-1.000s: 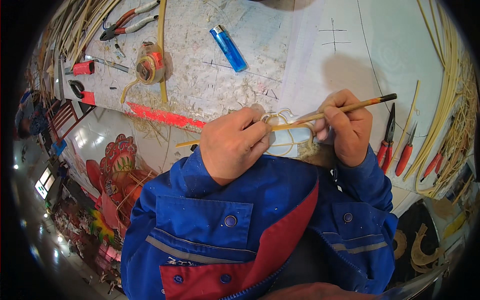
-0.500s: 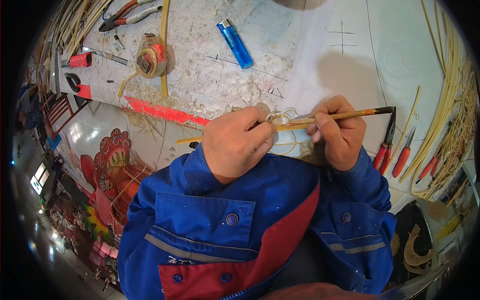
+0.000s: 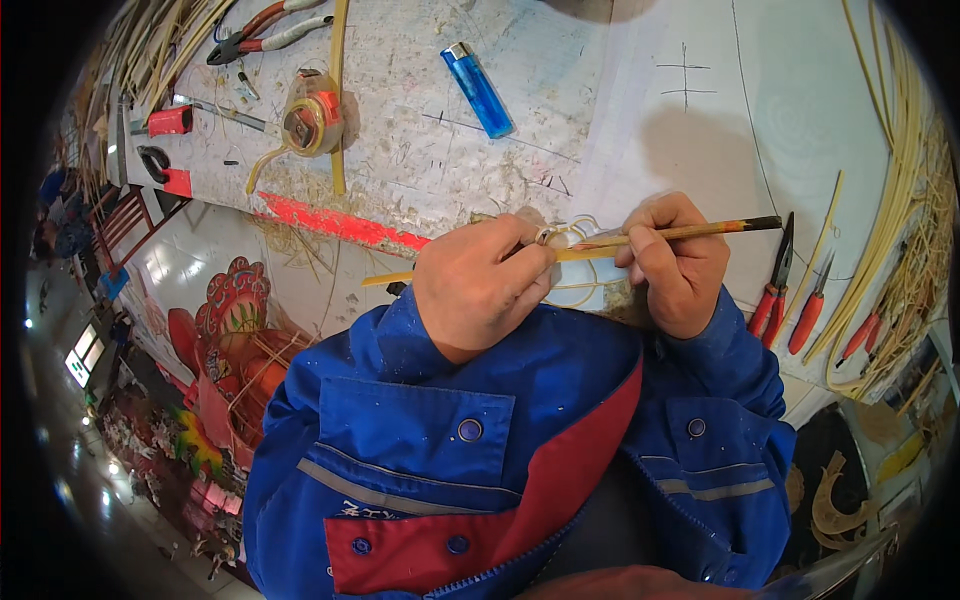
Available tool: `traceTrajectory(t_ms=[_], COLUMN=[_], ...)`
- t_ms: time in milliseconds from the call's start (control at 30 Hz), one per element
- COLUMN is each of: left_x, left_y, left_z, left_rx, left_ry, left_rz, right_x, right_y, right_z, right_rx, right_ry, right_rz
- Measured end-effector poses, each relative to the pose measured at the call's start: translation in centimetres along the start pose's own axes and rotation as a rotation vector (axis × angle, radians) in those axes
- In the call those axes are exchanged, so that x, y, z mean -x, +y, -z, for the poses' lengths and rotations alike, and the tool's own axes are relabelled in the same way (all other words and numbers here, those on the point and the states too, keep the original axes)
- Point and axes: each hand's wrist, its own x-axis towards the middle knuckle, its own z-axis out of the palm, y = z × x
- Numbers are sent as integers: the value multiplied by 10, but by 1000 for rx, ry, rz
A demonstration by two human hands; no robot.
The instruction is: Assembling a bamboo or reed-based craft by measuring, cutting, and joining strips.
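Observation:
My left hand (image 3: 478,285) is closed around a thin bamboo strip (image 3: 388,279), whose flat end sticks out to the left. The strip's other part (image 3: 592,253) runs on to the right between my hands. In my right hand (image 3: 682,262) a slim brush (image 3: 710,229) lies pinched between thumb and fingers, its dark handle end to the right. Its narrow tip rests at or just over the strip by my left fingertips; contact cannot be made out. Just beyond and below the strip, thin curved bamboo loops (image 3: 572,295) show, partly hidden by my left hand.
On the worktable (image 3: 540,60) lie a blue lighter (image 3: 476,90), a tape measure (image 3: 312,115) and pliers (image 3: 262,35). Long-nose pliers (image 3: 775,285) and a red-handled pointed tool (image 3: 812,305) lie right, near bundled bamboo strips (image 3: 890,200). A red painted figure (image 3: 235,345) stands beyond the left edge.
The view has shifted slightly, so the table's things sit a little further right. The brush has drawn slightly left relative to the long-nose pliers. Both hands keep their grips.

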Motion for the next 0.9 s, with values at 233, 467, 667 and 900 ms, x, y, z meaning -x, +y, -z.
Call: traceTrajectory(t_ms=[233, 467, 667, 900], left_x=[-2, -2, 1, 2], left_y=[1, 1, -1, -1], left_z=[0, 2, 2, 1], left_rx=[-8, 7, -15, -13], left_ry=[20, 36, 26, 22], left_rz=[3, -48, -92, -75], right_x=[0, 3, 6, 5], right_y=[-3, -5, -3, 0], right_z=[1, 0, 0, 2], right_rx=[-1, -70, -71, -21], right_ry=[-25, 13, 11, -43], right_rz=[-29, -19, 2, 0])
